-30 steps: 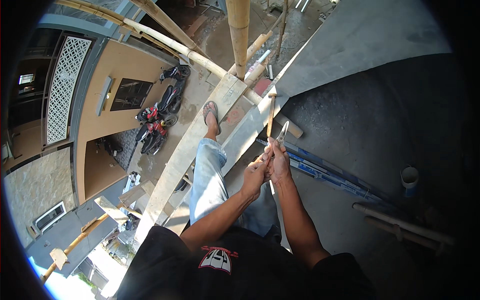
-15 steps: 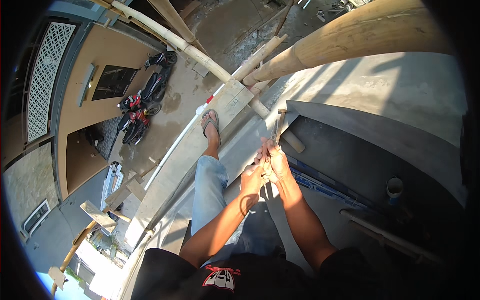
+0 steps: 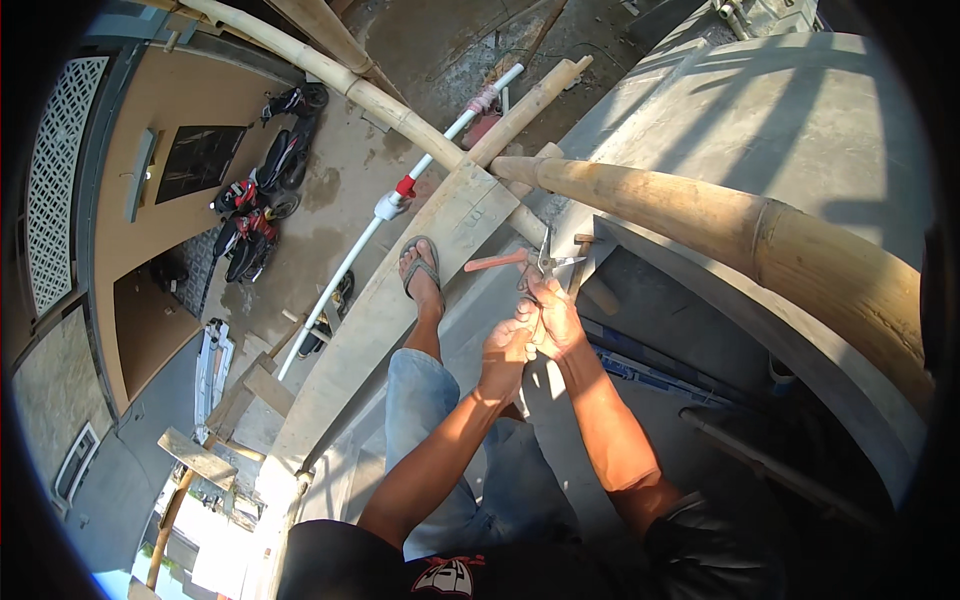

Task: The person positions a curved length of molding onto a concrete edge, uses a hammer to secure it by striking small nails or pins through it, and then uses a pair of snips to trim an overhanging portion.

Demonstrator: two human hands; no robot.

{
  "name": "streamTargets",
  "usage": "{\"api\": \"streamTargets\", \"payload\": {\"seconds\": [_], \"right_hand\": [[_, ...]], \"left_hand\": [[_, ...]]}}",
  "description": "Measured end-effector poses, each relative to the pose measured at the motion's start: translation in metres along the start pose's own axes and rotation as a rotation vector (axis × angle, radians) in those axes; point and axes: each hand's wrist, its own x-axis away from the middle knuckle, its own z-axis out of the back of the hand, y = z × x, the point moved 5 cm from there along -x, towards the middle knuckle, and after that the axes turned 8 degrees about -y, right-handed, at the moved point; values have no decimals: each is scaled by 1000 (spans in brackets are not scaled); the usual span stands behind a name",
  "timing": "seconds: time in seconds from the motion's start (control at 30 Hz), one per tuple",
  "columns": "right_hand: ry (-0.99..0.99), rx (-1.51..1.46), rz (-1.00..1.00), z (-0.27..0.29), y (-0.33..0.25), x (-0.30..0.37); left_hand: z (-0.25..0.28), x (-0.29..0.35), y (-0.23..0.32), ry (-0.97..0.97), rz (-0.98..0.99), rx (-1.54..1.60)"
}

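Two tools stick out from the right hand [image 3: 556,322], which holds them: metal snips [image 3: 546,263] with spread blades, and a hammer [image 3: 577,270] to their right. The left hand [image 3: 504,356] meets it, near left; I can't tell what that pinches. Both tools look hard. Take the snips by their red handles, the likely head-heavy hammer by its wood.
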Motion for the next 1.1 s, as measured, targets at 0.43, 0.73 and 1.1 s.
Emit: {"api": "streamTargets", "payload": {"seconds": [0.43, 0.73, 1.1], "right_hand": [[60, 264, -6, 52, 17, -7], [-108, 105, 8, 65, 34, 14], [3, 203, -46, 117, 37, 32]], "left_hand": [[-14, -27, 75, 39, -490, -1135], [4, -33, 50, 218, -362, -1516], [19, -38, -33, -227, -79, -1245]]}}
